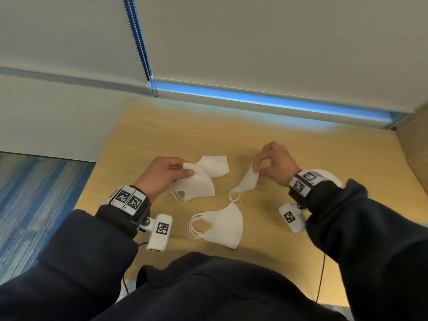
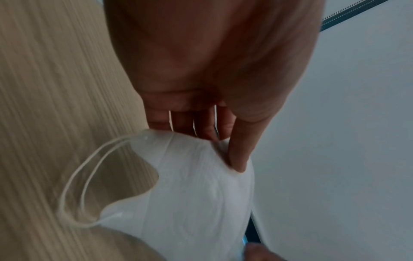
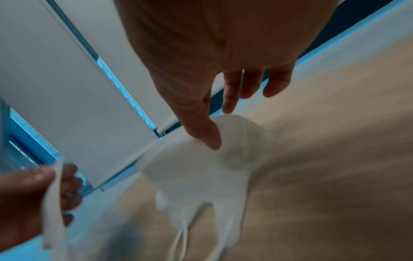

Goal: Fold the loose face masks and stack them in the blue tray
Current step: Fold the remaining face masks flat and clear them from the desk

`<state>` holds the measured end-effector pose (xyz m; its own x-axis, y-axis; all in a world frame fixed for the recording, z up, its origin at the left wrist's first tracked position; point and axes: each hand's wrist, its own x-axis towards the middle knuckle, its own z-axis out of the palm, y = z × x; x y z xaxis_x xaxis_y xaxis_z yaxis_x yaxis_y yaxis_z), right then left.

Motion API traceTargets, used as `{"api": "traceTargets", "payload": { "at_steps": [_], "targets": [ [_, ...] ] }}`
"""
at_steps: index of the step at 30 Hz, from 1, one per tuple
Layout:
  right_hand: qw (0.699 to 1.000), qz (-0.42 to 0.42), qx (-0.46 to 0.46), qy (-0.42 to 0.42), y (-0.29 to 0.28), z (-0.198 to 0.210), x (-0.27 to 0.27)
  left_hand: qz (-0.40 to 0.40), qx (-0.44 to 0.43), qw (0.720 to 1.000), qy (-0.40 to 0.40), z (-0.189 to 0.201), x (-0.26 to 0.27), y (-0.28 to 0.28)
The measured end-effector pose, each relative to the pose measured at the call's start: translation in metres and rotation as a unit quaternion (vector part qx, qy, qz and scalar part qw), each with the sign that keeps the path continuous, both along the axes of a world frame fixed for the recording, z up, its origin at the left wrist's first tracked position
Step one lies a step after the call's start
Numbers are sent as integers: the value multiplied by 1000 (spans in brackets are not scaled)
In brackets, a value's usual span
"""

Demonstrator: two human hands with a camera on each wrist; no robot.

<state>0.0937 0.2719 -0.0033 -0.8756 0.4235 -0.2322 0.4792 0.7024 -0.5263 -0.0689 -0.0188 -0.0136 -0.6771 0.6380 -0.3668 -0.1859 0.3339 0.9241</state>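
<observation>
My left hand pinches the top edge of a folded white mask between thumb and fingers, just above the table. In the left wrist view the left hand has its thumb pressed on the mask, and the ear loops hang free. My right hand pinches a second mask, which dangles with its loops trailing down. The right wrist view shows the right hand holding this mask, blurred. Another mask lies behind the left one. A pile of folded masks rests near me. No blue tray is in view.
The wooden table ends at a wall with a roller blind and a bead chain. Blue carpet lies off the table's left edge. A brown panel stands at the right. Something white peeks out behind my right wrist.
</observation>
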Motion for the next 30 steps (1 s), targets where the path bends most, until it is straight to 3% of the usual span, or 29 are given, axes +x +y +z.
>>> {"api": "traceTargets", "payload": {
  "at_steps": [3, 8, 13, 19, 30],
  "targets": [
    [995, 2, -67, 70, 7, 41, 21, -8, 17, 1000, -2, 4, 6, 0],
    [965, -58, -249, 67, -4, 71, 55, -55, 41, 998, 10, 16, 16, 10],
    [940, -119, -283, 147, -26, 64, 67, -135, 58, 987, 63, 47, 33, 27],
    [911, -64, -343, 220, -56, 69, 71, -240, 87, 956, 146, 80, 54, 39],
    [854, -149, -409, 286, -99, 61, 74, -102, 138, 983, 73, 81, 77, 49]
  ]
}}
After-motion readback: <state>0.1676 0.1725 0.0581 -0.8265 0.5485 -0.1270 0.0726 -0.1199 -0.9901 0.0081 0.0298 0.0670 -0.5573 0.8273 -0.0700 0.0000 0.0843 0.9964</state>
